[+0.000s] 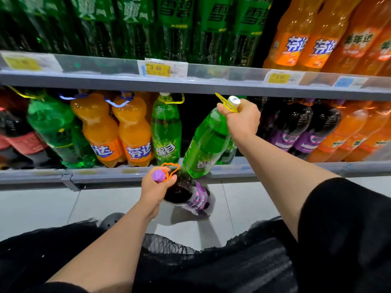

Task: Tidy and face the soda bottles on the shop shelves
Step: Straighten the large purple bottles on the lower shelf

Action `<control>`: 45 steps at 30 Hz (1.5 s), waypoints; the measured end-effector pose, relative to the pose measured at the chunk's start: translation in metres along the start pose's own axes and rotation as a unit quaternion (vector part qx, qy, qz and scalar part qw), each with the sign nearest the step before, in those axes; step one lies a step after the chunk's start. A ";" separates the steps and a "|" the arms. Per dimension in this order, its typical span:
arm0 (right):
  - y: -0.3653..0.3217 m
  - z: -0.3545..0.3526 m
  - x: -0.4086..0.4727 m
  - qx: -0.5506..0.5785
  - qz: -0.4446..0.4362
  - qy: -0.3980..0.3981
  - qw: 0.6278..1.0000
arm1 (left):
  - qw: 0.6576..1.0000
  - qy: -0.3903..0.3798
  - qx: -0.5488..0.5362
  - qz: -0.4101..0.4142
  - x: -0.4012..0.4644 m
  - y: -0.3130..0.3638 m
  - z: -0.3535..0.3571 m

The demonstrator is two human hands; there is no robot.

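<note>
Right hand grip wraps neck of light-green plastic soda bottle, white cap up, body tilted, base at lower shelf lip beside dark gap. Left hand grip closed on neck of dark grape soda bottle with purple cap, hanging over floor, below shelf edge. Gap lies straight behind green bottle; right hand nearer, likely stands it upright there.

green bottle glossy clear plastic | shelf edge matt grey metal | floor smooth tile
</note>
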State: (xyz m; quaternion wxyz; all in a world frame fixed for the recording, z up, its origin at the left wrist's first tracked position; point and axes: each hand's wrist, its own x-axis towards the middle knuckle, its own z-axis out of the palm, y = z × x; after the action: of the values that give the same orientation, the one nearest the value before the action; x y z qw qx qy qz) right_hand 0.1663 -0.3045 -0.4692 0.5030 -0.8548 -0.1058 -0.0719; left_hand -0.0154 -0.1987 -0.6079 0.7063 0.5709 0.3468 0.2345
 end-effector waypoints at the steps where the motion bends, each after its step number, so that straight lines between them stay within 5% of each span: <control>1: -0.004 0.006 0.001 -0.001 -0.006 -0.005 1.000 | 1.000 -0.002 -0.003 -0.005 0.002 0.000 -0.004; 17: -0.025 0.041 0.020 -0.059 -0.059 -0.026 0.996 | 0.998 -0.053 0.041 -0.019 0.022 0.011 -0.008; 31: -0.020 0.053 0.020 -0.050 0.040 0.118 0.991 | 0.997 -0.057 0.037 -0.019 0.024 0.011 -0.012; 45: -0.009 0.088 0.023 -0.086 0.032 0.020 0.996 | 0.996 -0.072 0.057 -0.006 0.034 0.014 -0.001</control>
State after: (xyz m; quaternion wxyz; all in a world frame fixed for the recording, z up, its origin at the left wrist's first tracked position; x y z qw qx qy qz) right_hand 0.1882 -0.2210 -0.4991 0.4316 -0.8963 -0.0616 -0.0811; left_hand 0.0062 -0.1700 -0.6020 0.6971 0.6237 0.3113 0.1678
